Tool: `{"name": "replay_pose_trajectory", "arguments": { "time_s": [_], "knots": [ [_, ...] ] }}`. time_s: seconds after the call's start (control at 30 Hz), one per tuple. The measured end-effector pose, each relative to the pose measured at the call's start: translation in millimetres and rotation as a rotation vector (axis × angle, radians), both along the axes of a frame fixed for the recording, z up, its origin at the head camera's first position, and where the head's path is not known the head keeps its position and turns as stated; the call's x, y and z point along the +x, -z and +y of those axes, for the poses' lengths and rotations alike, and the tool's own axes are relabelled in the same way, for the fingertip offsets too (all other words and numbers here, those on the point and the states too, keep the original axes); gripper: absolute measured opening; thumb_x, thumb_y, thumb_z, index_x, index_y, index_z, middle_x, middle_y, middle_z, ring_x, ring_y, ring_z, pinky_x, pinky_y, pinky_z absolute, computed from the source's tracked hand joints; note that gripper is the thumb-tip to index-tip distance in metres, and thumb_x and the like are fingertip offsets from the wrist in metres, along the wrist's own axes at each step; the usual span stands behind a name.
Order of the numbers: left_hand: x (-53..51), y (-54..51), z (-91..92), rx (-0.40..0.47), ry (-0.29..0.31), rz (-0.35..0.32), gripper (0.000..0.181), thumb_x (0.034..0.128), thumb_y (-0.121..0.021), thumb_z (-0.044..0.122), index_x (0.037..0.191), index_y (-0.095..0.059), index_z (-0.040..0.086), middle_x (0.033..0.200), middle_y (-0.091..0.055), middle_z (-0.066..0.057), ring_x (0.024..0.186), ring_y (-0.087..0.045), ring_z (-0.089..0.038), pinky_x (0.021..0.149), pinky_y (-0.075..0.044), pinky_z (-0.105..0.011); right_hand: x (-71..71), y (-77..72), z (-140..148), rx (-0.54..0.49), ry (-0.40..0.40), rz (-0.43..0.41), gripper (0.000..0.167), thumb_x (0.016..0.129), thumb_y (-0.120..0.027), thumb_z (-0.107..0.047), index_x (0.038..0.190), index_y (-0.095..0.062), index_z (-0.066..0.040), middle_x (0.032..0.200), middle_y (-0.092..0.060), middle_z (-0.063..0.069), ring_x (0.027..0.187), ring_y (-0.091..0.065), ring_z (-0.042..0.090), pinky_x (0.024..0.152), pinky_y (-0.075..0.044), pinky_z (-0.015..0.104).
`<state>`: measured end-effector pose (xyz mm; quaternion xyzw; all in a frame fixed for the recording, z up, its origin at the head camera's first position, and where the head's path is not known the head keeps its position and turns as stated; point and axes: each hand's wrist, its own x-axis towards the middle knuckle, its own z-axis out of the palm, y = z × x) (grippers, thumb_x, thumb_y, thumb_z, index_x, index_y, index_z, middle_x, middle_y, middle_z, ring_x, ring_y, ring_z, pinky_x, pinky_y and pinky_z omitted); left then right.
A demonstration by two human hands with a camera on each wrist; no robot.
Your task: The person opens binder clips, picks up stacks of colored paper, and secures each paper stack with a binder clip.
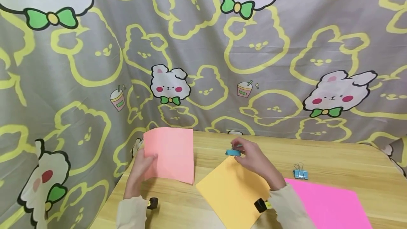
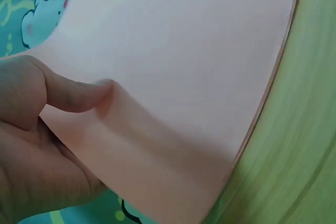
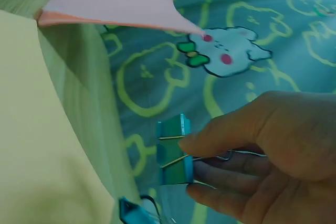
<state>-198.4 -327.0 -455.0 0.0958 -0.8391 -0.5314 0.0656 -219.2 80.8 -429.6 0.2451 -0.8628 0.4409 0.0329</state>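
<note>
Your left hand is closed on the light-pink rectangular paper, gripping it from between 8 and 9 o'clock, your thumb flat across the front and your other fingers hidden behind. That paper bends in your grip, and its side edge in the left wrist view shows more than one layer; I can't tell whether its lower edge touches the pale wood-grain table. Your right hand pinches the blue metal binder clip with wire handles between thumb and fingers, with only the clip's own thickness parting them. You have that clip at 12 o'clock of the orange-yellow paper sheet, near its far corner. The sheet lies on the table at 4 o'clock from the pink paper, under your right forearm. At 3 o'clock from it you have the bright magenta sheet, with another blue binder clip just past its far edge at 11 o'clock. In the right wrist view, a partly cut-off blue clip shows at 7 o'clock from the one you hold, beside the orange-yellow corner.
</note>
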Motion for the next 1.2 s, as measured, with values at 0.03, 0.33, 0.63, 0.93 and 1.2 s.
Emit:
{"name": "replay_pose_trajectory", "arguments": {
  "time_s": [0.03, 0.33, 0.63, 0.93, 1.2],
  "knots": [
    [-0.4, -1.1, 1.6, 0.015, -0.011, -0.009, 0.033, 0.0962, -0.056, -0.002, 0.126, -0.051, -0.014, 0.112, -0.060, -0.028, 0.096, -0.056, -0.031, 0.085, -0.047, -0.041, 3.2, -0.9, 6.1, 0.007, 0.004, -0.007, 0.038, 0.085, -0.076, 0.010, 0.118, -0.063, -0.001, 0.115, -0.067, 0.016, 0.109, -0.070, 0.036, 0.092, -0.056, 0.046],
    [-8.9, -2.3, 20.1, 0.162, -0.059, 0.104, 0.026, 0.1004, -0.059, 0.000, 0.122, -0.053, -0.013, 0.109, -0.063, -0.022, 0.086, -0.061, -0.015, 0.076, -0.052, -0.027, 29.7, -11.7, 56.8, -0.010, 0.033, -0.075, 0.043, 0.089, -0.081, -0.010, 0.127, -0.063, 0.000, 0.115, -0.069, 0.013, 0.108, -0.070, 0.034, 0.092, -0.054, 0.052],
    [-16.7, 17.6, 23.6, 0.190, 0.026, 0.145, 0.028, 0.0987, -0.064, 0.000, 0.124, -0.055, -0.008, 0.109, -0.065, -0.012, 0.089, -0.062, -0.009, 0.079, -0.051, -0.021, 37.6, -14.4, 83.6, -0.058, 0.111, -0.064, 0.044, 0.088, -0.081, -0.007, 0.126, -0.062, 0.002, 0.115, -0.070, 0.014, 0.105, -0.071, 0.032, 0.091, -0.055, 0.048],
    [-13.9, 30.9, 20.5, 0.241, 0.103, 0.181, 0.023, 0.0983, -0.066, 0.002, 0.115, -0.061, -0.012, 0.100, -0.073, -0.012, 0.083, -0.069, -0.011, 0.076, -0.056, -0.026, 38.1, -14.2, 100.4, 0.039, 0.194, -0.015, 0.044, 0.085, -0.082, -0.003, 0.124, -0.061, 0.000, 0.110, -0.069, 0.014, 0.103, -0.071, 0.037, 0.090, -0.055, 0.052],
    [-16.2, 37.5, 18.1, 0.236, 0.137, 0.170, 0.022, 0.0990, -0.068, 0.006, 0.114, -0.062, -0.009, 0.097, -0.073, -0.007, 0.084, -0.069, -0.014, 0.073, -0.057, -0.029, 40.0, -6.1, 111.7, 0.034, 0.241, -0.015, 0.044, 0.084, -0.082, -0.001, 0.123, -0.063, 0.002, 0.112, -0.069, 0.018, 0.103, -0.071, 0.037, 0.089, -0.056, 0.048]
  ]
}}
